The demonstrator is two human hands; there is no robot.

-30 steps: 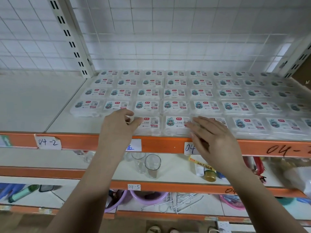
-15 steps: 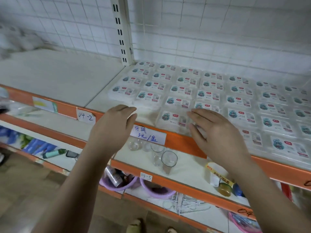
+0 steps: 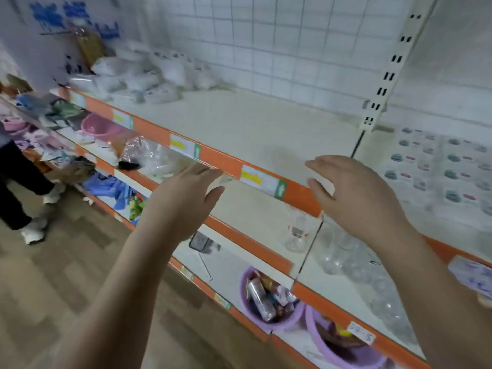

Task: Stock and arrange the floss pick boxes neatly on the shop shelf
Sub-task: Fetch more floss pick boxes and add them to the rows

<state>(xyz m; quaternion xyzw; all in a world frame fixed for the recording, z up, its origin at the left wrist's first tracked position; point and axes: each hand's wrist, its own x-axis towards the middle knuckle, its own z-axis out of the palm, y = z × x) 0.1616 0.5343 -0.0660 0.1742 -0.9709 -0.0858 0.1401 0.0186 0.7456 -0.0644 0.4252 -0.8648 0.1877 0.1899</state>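
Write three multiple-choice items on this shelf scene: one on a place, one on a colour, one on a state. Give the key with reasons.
1. Where do the arranged floss pick boxes lie?
A. on the upper shelf at the far right
B. in a basin on the floor
C. in the left hand

2. What colour is the shelf's front edge?
A. blue
B. orange
C. black

3. How are the left hand and the right hand?
A. both gripping a box
B. one holding a glass
C. both open, holding nothing

Key: 1 A, the rows lie right of the upright post; 2 B, an orange strip carries the price labels; 3 C, the fingers are extended in the air before the shelf.
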